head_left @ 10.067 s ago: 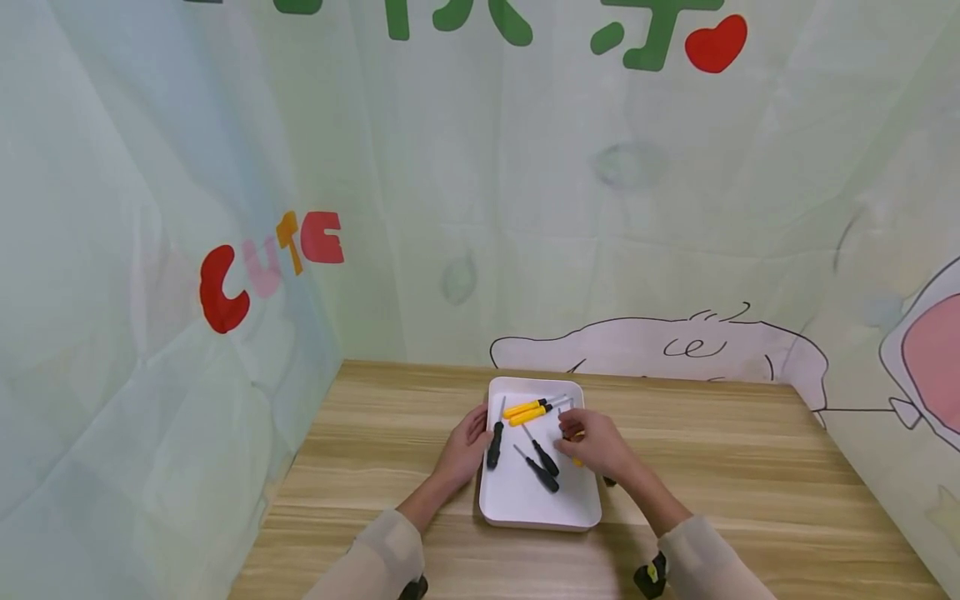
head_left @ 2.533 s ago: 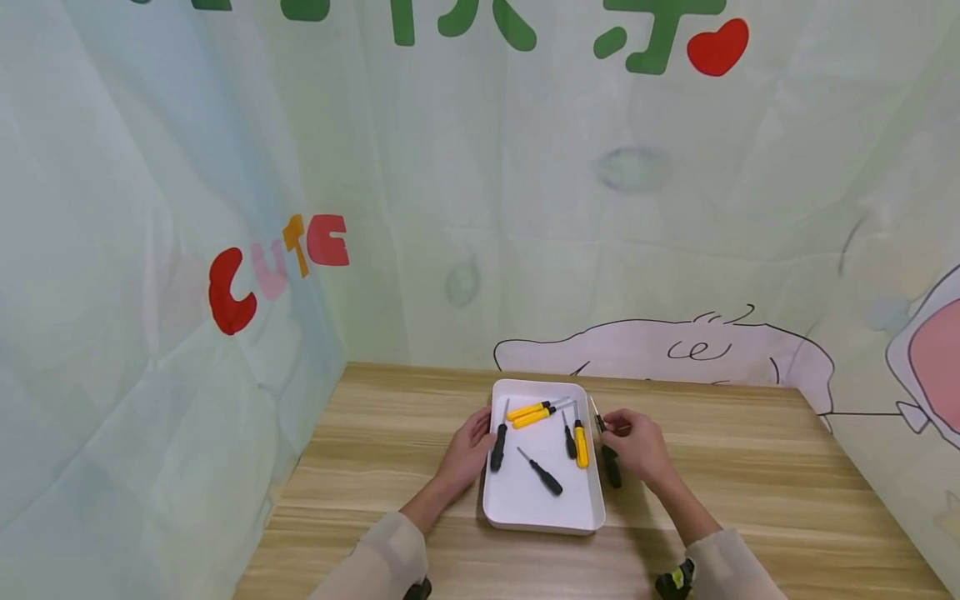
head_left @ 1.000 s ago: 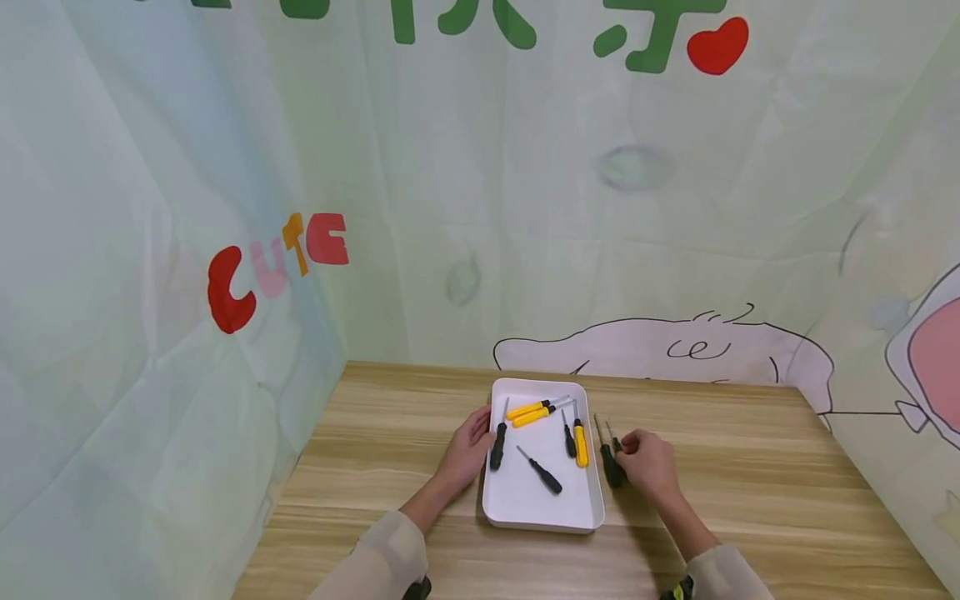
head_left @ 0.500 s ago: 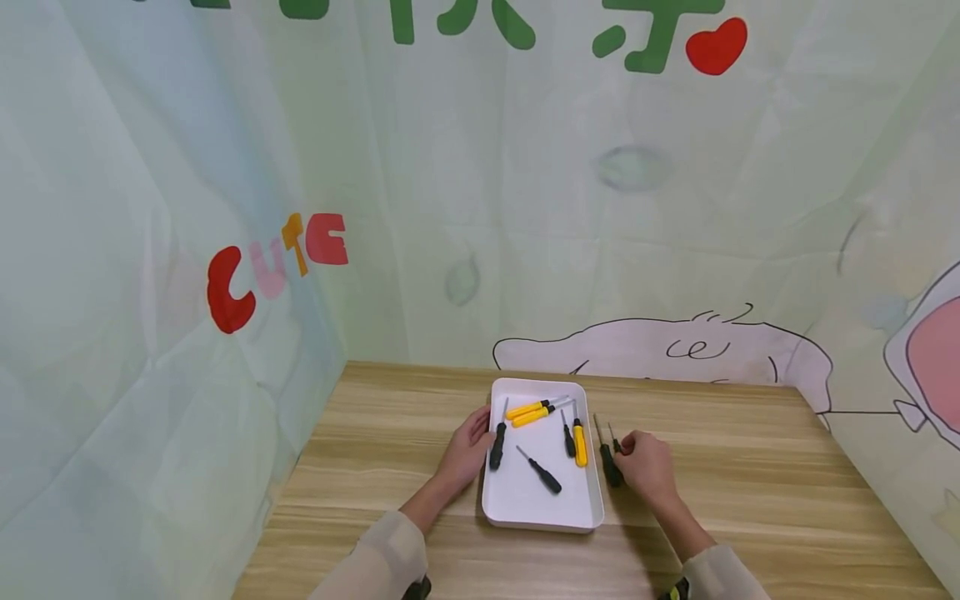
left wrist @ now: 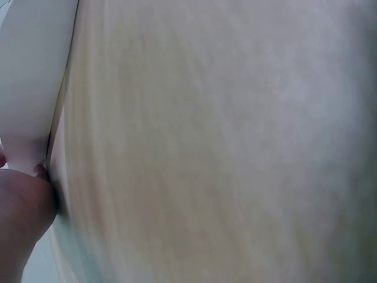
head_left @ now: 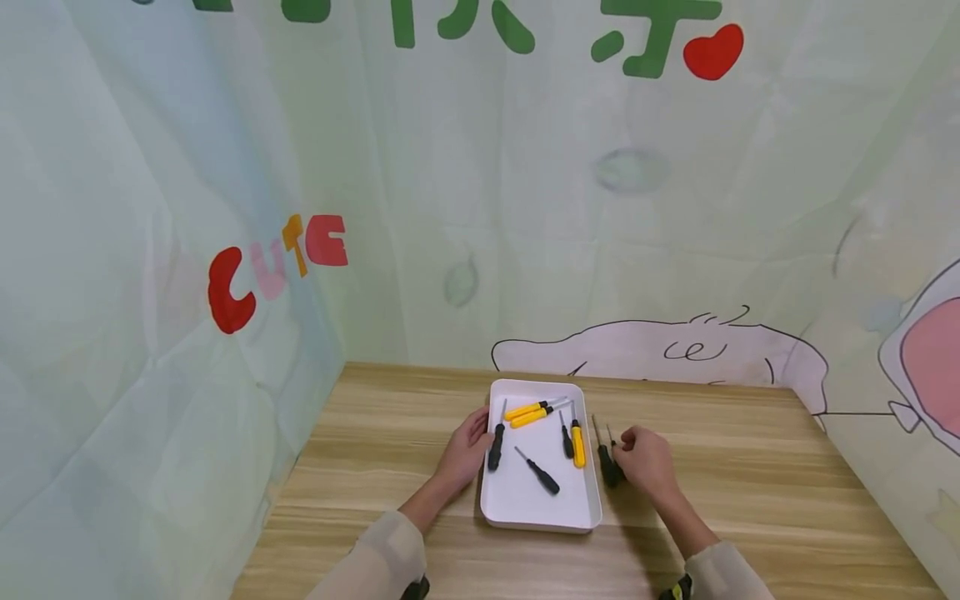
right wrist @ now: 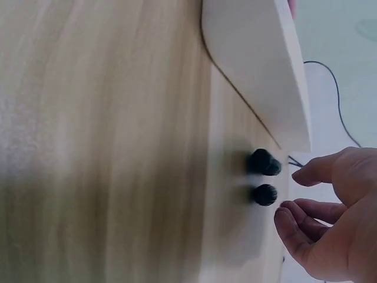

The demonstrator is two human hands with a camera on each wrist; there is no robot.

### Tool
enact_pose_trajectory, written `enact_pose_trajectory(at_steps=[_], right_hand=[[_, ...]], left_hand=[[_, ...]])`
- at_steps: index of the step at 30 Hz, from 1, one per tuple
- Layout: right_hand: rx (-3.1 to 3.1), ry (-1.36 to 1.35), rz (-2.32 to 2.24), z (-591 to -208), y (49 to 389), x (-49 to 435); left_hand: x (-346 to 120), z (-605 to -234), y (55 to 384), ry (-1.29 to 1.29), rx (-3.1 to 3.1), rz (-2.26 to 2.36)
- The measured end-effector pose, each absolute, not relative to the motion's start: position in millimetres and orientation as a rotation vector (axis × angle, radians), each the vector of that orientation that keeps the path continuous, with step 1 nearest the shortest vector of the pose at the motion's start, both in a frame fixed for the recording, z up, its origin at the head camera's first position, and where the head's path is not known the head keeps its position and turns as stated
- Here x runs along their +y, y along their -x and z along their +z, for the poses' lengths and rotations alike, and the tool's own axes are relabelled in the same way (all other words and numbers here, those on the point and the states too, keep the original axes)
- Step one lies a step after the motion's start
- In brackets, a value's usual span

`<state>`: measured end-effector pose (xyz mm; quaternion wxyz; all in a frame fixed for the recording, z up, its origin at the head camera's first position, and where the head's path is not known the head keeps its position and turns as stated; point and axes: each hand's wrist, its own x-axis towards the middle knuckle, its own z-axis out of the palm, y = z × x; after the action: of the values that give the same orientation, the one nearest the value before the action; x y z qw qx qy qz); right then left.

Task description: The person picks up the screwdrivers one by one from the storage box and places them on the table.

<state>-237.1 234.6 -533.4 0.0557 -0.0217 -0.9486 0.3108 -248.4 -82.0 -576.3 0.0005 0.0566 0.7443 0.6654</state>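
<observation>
A white tray (head_left: 540, 508) sits on the table, and my left hand (head_left: 463, 450) holds its left wall, thumb over the rim. Inside lie several screwdrivers: a black screwdriver (head_left: 496, 450) by the left wall, two yellow screwdrivers (head_left: 531, 417) at the far end, a small black screwdriver (head_left: 567, 443) beside a yellow screwdriver (head_left: 577, 446) at the right, and a slanted black screwdriver (head_left: 542, 477) mid-tray. Right of the tray, black screwdrivers (head_left: 606, 467) rest on the wood. My right hand (head_left: 647, 461) is beside them; in the right wrist view its thumb and fingers stand apart near the handle ends (right wrist: 264, 194).
The wood-grain table (head_left: 750, 483) extends on both sides of the tray. A printed cloth (head_left: 525, 208) hangs behind and at the sides. A thin dark cord (right wrist: 336, 88) shows beyond the tray in the right wrist view.
Inside the tray, a small black screwdriver and a yellow one now lie together at the right wall. My right hand has moved out rightward and laid a black screwdriver beside another.
</observation>
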Motion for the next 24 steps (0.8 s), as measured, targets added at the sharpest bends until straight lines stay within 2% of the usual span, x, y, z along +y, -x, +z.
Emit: enact_pose_trajectory(at_steps=[24], right_hand=[[-2.891,-0.153,1.135,-508.4,242.0,201.3]], left_hand=[[-80.6,-569.6,244.8,-0.166,2.342,2.078]])
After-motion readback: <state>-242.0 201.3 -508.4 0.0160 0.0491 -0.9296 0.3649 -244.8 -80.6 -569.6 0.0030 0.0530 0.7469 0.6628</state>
